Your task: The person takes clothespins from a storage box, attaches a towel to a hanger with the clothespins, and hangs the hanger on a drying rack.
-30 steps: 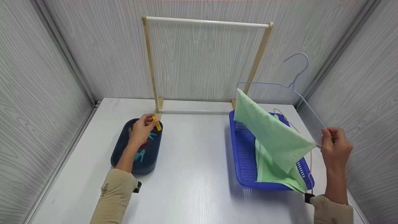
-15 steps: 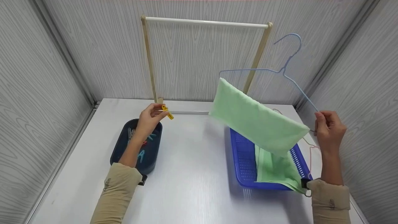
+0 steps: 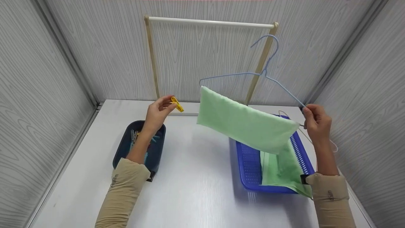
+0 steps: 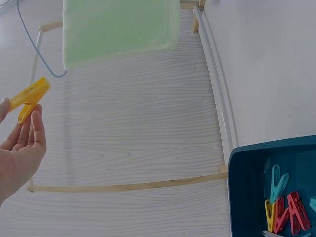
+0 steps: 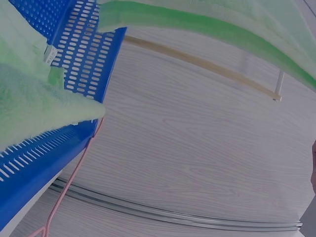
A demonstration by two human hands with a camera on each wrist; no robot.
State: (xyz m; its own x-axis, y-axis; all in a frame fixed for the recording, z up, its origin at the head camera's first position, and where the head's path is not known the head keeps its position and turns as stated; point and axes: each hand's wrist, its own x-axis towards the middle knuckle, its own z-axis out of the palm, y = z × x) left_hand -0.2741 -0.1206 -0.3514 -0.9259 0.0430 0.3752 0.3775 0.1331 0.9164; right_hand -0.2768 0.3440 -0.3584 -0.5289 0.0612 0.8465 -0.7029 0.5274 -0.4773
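A yellow clothespin is pinched between the thumb and fingers of my left hand, beyond the dark bin of clothespins. In the left wrist view the clothespin points toward the cloth. My right hand grips the right corner of a blue wire hanger, whose hook is up. Over the hanger's lower bar a light green towel hangs folded, sloping down to the right. A gap separates the clothespin from the towel's left edge. Only a sliver of the right hand shows in the right wrist view.
A blue basket on the right holds another green towel; a pink hanger lies beside it. At left, the dark bin contains several coloured clothespins. A wooden rack with a white rod stands at the back.
My right hand has carried the hanger and towel up and left, over the basket's far side. My left hand has lifted the clothespin away from the bin, forward and to the right.
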